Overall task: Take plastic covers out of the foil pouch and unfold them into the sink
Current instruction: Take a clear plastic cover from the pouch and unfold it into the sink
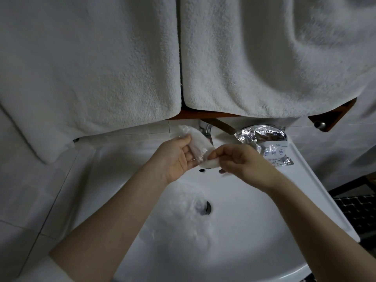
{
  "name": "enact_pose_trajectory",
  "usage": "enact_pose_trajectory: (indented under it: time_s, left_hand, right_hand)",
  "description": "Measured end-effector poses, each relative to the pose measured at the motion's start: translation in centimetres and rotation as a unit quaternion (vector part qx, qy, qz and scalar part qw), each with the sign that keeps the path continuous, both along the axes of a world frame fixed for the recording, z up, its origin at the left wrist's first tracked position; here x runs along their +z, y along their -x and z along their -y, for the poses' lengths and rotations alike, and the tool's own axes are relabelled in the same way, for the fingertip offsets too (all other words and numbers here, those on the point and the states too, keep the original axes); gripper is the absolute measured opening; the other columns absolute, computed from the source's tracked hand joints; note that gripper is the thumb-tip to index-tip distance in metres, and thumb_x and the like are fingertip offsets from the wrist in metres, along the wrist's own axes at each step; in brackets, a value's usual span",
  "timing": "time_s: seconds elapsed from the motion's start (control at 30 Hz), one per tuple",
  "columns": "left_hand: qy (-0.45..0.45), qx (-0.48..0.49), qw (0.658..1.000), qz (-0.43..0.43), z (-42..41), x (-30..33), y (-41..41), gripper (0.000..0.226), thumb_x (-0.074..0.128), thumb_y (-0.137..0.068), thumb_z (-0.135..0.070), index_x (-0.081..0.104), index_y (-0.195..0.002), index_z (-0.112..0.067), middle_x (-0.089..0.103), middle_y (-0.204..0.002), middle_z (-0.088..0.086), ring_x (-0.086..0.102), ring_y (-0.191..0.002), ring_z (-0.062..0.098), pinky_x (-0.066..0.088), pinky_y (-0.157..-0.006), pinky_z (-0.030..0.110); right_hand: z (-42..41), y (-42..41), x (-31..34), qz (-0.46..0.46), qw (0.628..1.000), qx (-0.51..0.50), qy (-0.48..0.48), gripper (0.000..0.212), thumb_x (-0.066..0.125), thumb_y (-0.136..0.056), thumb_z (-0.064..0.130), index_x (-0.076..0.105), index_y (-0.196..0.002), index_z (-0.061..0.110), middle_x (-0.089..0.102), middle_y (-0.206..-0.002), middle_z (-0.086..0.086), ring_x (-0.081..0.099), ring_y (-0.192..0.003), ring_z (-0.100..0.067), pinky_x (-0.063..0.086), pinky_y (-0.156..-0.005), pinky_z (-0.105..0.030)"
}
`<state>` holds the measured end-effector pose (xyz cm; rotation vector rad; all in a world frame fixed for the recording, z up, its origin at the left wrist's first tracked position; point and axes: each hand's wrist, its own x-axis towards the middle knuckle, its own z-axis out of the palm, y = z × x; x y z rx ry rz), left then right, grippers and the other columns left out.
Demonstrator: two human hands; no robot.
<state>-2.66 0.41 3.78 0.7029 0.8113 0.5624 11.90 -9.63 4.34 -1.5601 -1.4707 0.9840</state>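
Thin, crinkled plastic, a still-folded cover [196, 144], is held above the back of the sink [254, 231], just in front of the tap [205, 130]. The left hand [177, 157] has its fingers closed around the upper part, palm turned inward, while the right hand [242, 159] pinches the lower end between thumb and fingertips; gripping at two ends like this looks like the set-up for pulling the folds apart. Below, at about six o'clock from the hands, an opened cover [191, 216] lies spread in the basin, partly veiling the drain [205, 207] (it is so sheer that its edges are hard to trace). The foil pouch [264, 143] rests on the sink rim at roughly three o'clock from the hands, mouth crumpled open, close enough for the right hand to reach back in, and well clear of the bowl so it stays out of the way. White towels [91, 64] hang from a wooden rail at twelve o'clock, their hems just above the tap. The work seems partway through, with at least this one cover left to unfold.
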Motion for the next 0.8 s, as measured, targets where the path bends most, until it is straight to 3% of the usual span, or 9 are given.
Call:
enact_pose_trajectory:
  time_s: [0.07,0.2,0.33,0.47,0.53,0.67,0.8]
  left_hand:
    - [-0.014,0.003,1.000,-0.008,-0.1,-0.1,0.6,0.032,0.038,-0.100,-0.018,0.050,-0.126,-0.004,0.069,-0.102,0.012,0.070,-0.083,0.020,0.058,-0.059,0.030]
    - [-0.051,-0.002,0.999,-0.013,0.0,-0.2,1.6,0.032,0.038,-0.101,-0.017,0.049,-0.129,-0.005,0.066,-0.114,0.016,0.068,-0.094,0.024,0.059,-0.064,0.033]
    - [-0.096,0.000,0.995,-0.035,0.2,0.0,2.0,0.030,0.041,-0.100,-0.015,0.051,-0.126,-0.008,0.066,-0.112,0.014,0.069,-0.091,0.023,0.058,-0.066,0.032]
    - [-0.114,-0.017,0.993,-0.032,0.6,0.1,2.2,0.029,0.041,-0.100,-0.017,0.052,-0.125,-0.008,0.065,-0.114,0.014,0.068,-0.086,0.022,0.058,-0.068,0.033]
    - [-0.115,-0.025,0.993,-0.018,0.7,0.2,2.3,0.028,0.040,-0.100,-0.016,0.052,-0.123,-0.008,0.065,-0.110,0.013,0.068,-0.082,0.020,0.058,-0.066,0.032]
    - [-0.113,-0.030,0.993,0.002,0.8,0.1,2.5,0.025,0.041,-0.099,-0.013,0.052,-0.120,-0.008,0.066,-0.102,0.011,0.069,-0.078,0.018,0.059,-0.067,0.031]
    - [-0.102,-0.033,0.994,0.020,1.2,0.0,2.7,0.025,0.041,-0.098,-0.012,0.054,-0.120,-0.006,0.069,-0.097,0.011,0.071,-0.077,0.016,0.059,-0.068,0.029]
  right_hand:
    - [0.0,0.1,0.1,0.015,0.999,0.046,0.022,0.032,0.048,-0.084,-0.012,0.063,-0.101,0.011,0.073,-0.091,0.007,0.065,-0.086,0.000,0.049,-0.072,-0.015]
    - [-0.4,0.8,-0.4,0.095,0.995,-0.003,-0.033,0.009,0.063,-0.088,0.014,0.069,-0.083,0.019,0.070,-0.077,0.010,0.063,-0.071,-0.004,0.049,-0.064,-0.014]
    - [-0.9,1.6,-0.5,0.112,0.990,-0.021,-0.077,0.012,0.067,-0.083,0.020,0.066,-0.071,0.021,0.057,-0.096,0.003,0.059,-0.079,-0.006,0.048,-0.067,-0.013]
    - [-1.2,2.7,0.2,0.133,0.988,-0.047,-0.066,0.022,0.066,-0.085,0.021,0.055,-0.067,0.013,0.056,-0.061,0.004,0.053,-0.051,0.001,0.040,-0.049,-0.011]
    - [-1.5,3.2,0.2,0.156,0.983,-0.068,-0.075,0.025,0.065,-0.085,0.022,0.053,-0.065,0.013,0.052,-0.055,0.005,0.050,-0.048,0.002,0.038,-0.047,-0.011]
    - [-1.9,3.7,-0.1,0.085,0.987,-0.116,-0.071,0.024,0.065,-0.086,0.018,0.052,-0.069,0.007,0.049,-0.057,0.003,0.045,-0.043,0.003,0.035,-0.043,-0.009]
    - [-1.8,3.9,-0.8,-0.004,0.986,-0.137,-0.091,0.020,0.063,-0.086,0.010,0.046,-0.078,0.015,0.054,-0.063,-0.007,0.049,-0.050,-0.005,0.041,-0.047,-0.014]
